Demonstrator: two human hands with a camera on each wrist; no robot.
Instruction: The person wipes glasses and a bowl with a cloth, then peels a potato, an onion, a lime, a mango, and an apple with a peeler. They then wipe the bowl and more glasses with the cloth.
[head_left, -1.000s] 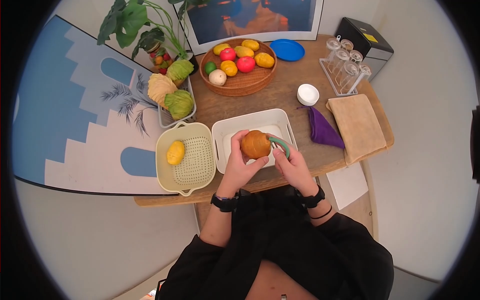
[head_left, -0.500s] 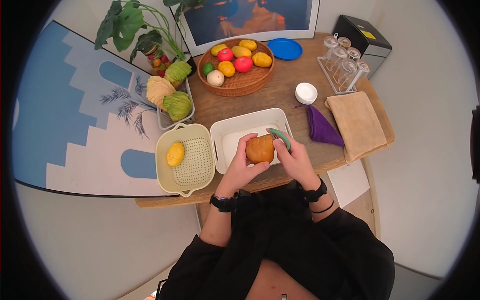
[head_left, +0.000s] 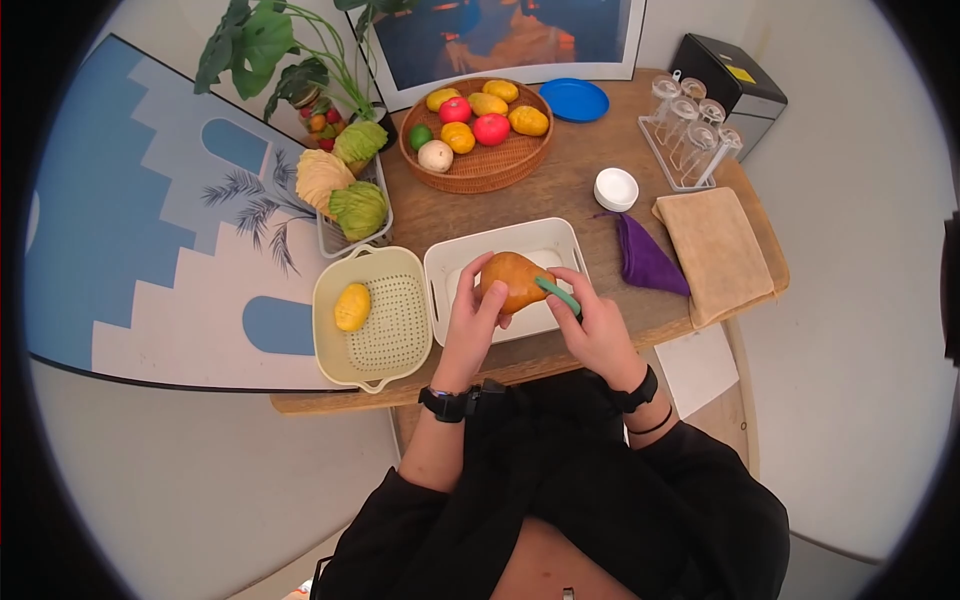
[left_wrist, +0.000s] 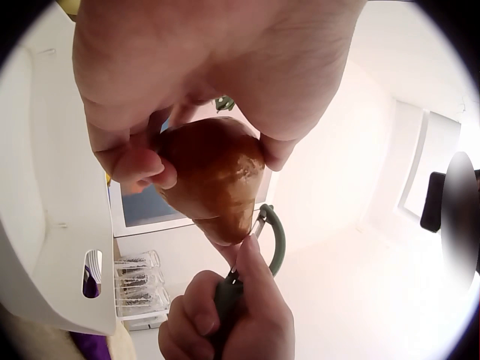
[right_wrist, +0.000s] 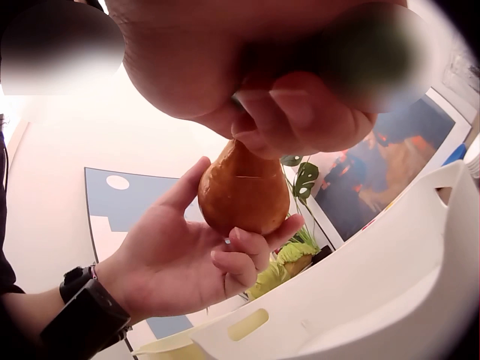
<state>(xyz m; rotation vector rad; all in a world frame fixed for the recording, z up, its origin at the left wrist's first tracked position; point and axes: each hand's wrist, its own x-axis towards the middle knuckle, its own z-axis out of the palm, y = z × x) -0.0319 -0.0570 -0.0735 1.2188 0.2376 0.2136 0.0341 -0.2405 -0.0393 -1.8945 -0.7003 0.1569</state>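
A brown pear-shaped item (head_left: 515, 281) is held above the white bin (head_left: 461, 250). My left hand (head_left: 472, 325) grips its rounded end, fingers and thumb around it, as the left wrist view also shows. A green-handled peeler (head_left: 560, 296) is in my right hand (head_left: 603, 340), which curls round the handle. In the left wrist view the peeler (left_wrist: 276, 238) has its metal blade at the narrow end of the brown item (left_wrist: 214, 174). The right wrist view shows a thin line across the item's skin (right_wrist: 246, 196).
Left of the bin stands a pale yellow colander (head_left: 388, 316) with a yellow item (head_left: 351, 307). Behind are a wicker basket (head_left: 478, 177) of produce and a crate of leafy heads (head_left: 357, 209). A white bowl (head_left: 616, 189), purple cloth (head_left: 650, 262) and tan cloth (head_left: 714, 252) lie rightward.
The brown item has turned in my left hand, its narrow end now towards the right hand. The peeler and right hand have shifted slightly lower, and the left thumb lies on top of the item.
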